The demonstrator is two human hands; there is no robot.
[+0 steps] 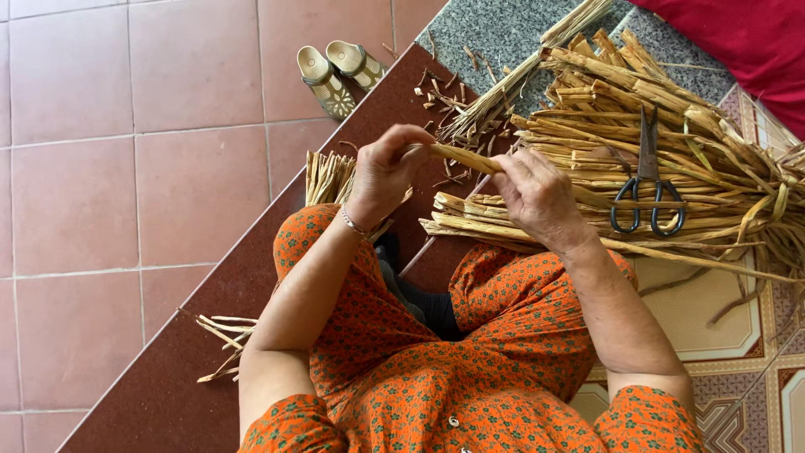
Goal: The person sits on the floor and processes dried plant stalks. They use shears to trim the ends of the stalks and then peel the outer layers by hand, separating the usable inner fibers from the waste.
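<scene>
**Dried stalk held between two hands above a dark stone step**

Reddish floor tiles [126,184] fill the left of the view, and a dark maroon step [210,335] runs diagonally across them, with a grey speckled stone slab [495,33] beyond it. A person in orange flowered clothing [419,386] sits on the step, looking down at both hands.

The left hand [387,172], with a thin bracelet [354,223] at the wrist, has its fingers closed around one end of a pale dried stalk [465,158]. The right hand [541,197] grips the other end of the same stalk, fingers curled over it. The stalk lies between the two hands, raised above the lap and tilted slightly down toward the right.

Just beyond the right hand lies a large heap of dried stalks [671,143], spread over the slab and a patterned floor. A pair of black-handled scissors [647,180] rests on top of the heap, blades pointing away. A small cut bundle [329,176] stands beside the left wrist, and short scraps [440,92] lie scattered on the step. A few loose strips [222,335] lie near the left elbow. Two sandals [340,71] sit on the tiles, well apart from the hands. Red cloth [746,42] shows in the far corner.
</scene>
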